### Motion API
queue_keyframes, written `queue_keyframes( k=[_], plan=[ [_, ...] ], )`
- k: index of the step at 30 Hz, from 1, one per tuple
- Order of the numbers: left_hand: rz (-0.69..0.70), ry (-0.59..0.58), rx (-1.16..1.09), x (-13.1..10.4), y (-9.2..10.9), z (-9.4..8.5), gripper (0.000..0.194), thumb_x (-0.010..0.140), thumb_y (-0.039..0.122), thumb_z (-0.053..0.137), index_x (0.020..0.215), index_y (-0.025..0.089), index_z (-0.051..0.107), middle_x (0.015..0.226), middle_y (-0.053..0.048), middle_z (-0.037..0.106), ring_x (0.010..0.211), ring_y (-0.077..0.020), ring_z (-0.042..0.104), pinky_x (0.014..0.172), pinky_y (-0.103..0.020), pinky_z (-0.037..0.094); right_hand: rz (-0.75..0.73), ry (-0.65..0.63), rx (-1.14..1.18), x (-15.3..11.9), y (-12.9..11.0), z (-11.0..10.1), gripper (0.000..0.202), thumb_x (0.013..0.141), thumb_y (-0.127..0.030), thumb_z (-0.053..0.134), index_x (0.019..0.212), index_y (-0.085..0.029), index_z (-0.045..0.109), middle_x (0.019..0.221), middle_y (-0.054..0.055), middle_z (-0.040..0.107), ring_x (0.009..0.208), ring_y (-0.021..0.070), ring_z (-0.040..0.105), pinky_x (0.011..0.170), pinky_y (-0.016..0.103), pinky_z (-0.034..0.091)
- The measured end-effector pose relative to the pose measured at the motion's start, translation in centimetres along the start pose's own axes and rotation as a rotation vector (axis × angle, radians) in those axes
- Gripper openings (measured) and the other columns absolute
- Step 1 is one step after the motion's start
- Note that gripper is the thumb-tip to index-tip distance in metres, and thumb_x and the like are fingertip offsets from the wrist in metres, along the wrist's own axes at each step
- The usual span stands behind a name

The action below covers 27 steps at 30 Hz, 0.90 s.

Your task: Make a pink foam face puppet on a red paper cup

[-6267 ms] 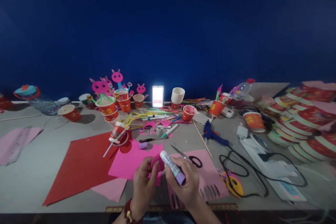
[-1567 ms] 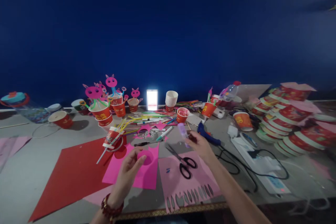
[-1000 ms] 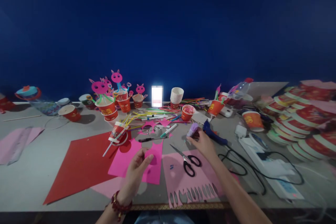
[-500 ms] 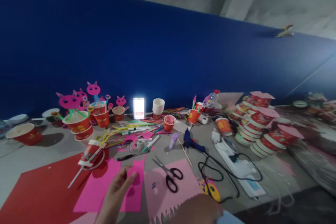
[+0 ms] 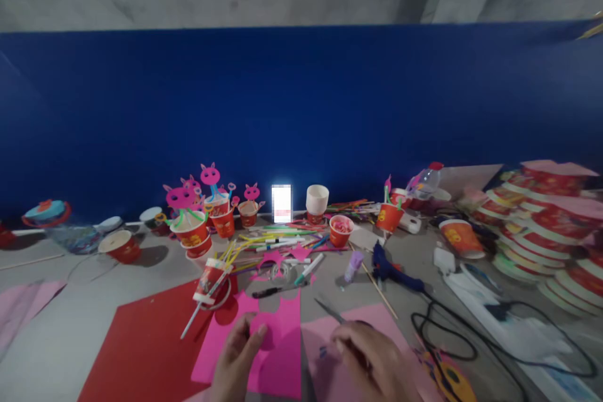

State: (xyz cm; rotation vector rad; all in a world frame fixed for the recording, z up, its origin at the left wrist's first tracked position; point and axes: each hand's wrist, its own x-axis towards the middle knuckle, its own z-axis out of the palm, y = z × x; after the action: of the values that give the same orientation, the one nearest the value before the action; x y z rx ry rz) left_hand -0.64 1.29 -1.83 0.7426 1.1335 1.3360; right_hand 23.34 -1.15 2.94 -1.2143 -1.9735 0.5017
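Note:
My left hand (image 5: 238, 355) pinches a small rounded piece of bright pink paper (image 5: 269, 331) between thumb and fingers. It is held over a bright pink sheet (image 5: 285, 367) with notches cut in its far edge. My right hand (image 5: 372, 358) is curled over the handles of the scissors (image 5: 330, 310), whose blades point away to the left. Under the scissors lies a pale pink sheet (image 5: 325, 383), partly covered by that hand. A red sheet (image 5: 136, 345) lies to the left, and a black craft knife (image 5: 273, 291) sits just beyond the bright pink sheet.
Paper cups with pink cat faces (image 5: 188, 226) stand back left. Pens and pipe cleaners (image 5: 271, 235) are strewn mid-table. A blue glue gun (image 5: 396, 273), its black cord and a white power strip (image 5: 509, 326) lie right. Stacked red cups (image 5: 541, 232) stand far right.
My right hand has come up from the bottom edge onto the scissors' handles. My left hand still pinches the pink piece. The whole view has swung left.

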Motion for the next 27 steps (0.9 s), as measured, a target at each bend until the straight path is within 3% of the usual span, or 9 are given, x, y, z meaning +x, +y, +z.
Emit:
queue_keyframes(
  k=[2, 7, 12, 17, 20, 23, 27],
  plan=[
    [-0.018, -0.101, -0.011, -0.4, 0.3, 0.9, 0.031, 0.07, 0.043, 0.083, 0.077, 0.017, 0.067, 0.069, 0.0, 0.063, 0.065, -0.0139, 0.057, 0.063, -0.023, 0.048, 0.091, 0.001, 0.047, 0.5, 0.9, 0.3, 0.019, 0.098, -0.024, 0.046, 0.089, -0.022, 0.062, 0.074, 0.002, 0.065, 0.067, 0.0166, 0.061, 0.062, 0.026, 0.049],
    [-0.056, -0.205, -0.077, -1.6, 0.7, 3.5, 0.024, 0.076, 0.033, 0.08, 0.092, 0.018, 0.07, 0.074, 0.001, 0.063, 0.067, -0.011, 0.055, 0.066, -0.021, 0.047, 0.135, -0.047, 0.281, 1.7, 0.1, 1.3, 0.013, 0.095, -0.023, 0.052, 0.097, -0.022, 0.064, 0.086, 0.003, 0.065, 0.076, 0.0166, 0.062, 0.07, 0.026, 0.048],
    [-0.275, -0.349, -0.274, -2.1, 0.6, 4.2, 0.021, 0.072, 0.028, 0.084, 0.079, 0.015, 0.069, 0.07, 0.0, 0.063, 0.063, -0.0093, 0.056, 0.06, -0.019, 0.045, 0.126, -0.091, 0.548, 2.6, 0.0, 2.5, 0.015, 0.092, -0.021, 0.056, 0.105, -0.023, 0.065, 0.095, 0.003, 0.063, 0.08, 0.016, 0.062, 0.071, 0.025, 0.05],
    [-0.272, -0.327, -0.266, -1.9, 0.5, 4.4, 0.022, 0.072, 0.027, 0.085, 0.079, 0.015, 0.068, 0.071, 0.001, 0.063, 0.063, -0.0082, 0.056, 0.06, -0.017, 0.046, 0.156, -0.128, 0.677, 2.3, 0.6, 2.8, 0.013, 0.091, -0.02, 0.057, 0.102, -0.023, 0.064, 0.093, 0.002, 0.061, 0.079, 0.0155, 0.061, 0.07, 0.025, 0.049],
    [-0.245, -0.268, -0.258, -1.7, 0.4, 4.5, 0.025, 0.071, 0.031, 0.084, 0.08, 0.015, 0.066, 0.071, 0.001, 0.064, 0.061, -0.0089, 0.057, 0.057, -0.018, 0.047, 0.193, -0.117, 0.633, 2.0, 1.2, 2.4, 0.009, 0.091, -0.022, 0.057, 0.097, -0.021, 0.063, 0.091, 0.003, 0.062, 0.078, 0.0159, 0.061, 0.069, 0.025, 0.049],
    [-0.18, -0.255, -0.176, -1.6, 0.1, 4.2, 0.026, 0.077, 0.036, 0.079, 0.082, 0.016, 0.064, 0.067, 0.002, 0.062, 0.05, -0.0077, 0.054, 0.048, -0.019, 0.044, 0.244, -0.097, 0.427, 1.6, 2.2, 1.6, 0.007, 0.091, -0.022, 0.057, 0.088, -0.02, 0.064, 0.082, 0.002, 0.063, 0.075, 0.0168, 0.061, 0.068, 0.025, 0.047],
    [-0.099, -0.262, -0.087, -1.7, -0.5, 3.6, 0.023, 0.082, 0.036, 0.074, 0.086, 0.018, 0.06, 0.062, 0.005, 0.058, 0.045, -0.0078, 0.053, 0.047, -0.02, 0.044, 0.221, -0.163, 0.258, 0.9, 3.3, 1.1, 0.009, 0.087, -0.014, 0.058, 0.086, -0.02, 0.064, 0.083, 0.002, 0.066, 0.079, 0.0181, 0.062, 0.072, 0.027, 0.046]
  ],
)
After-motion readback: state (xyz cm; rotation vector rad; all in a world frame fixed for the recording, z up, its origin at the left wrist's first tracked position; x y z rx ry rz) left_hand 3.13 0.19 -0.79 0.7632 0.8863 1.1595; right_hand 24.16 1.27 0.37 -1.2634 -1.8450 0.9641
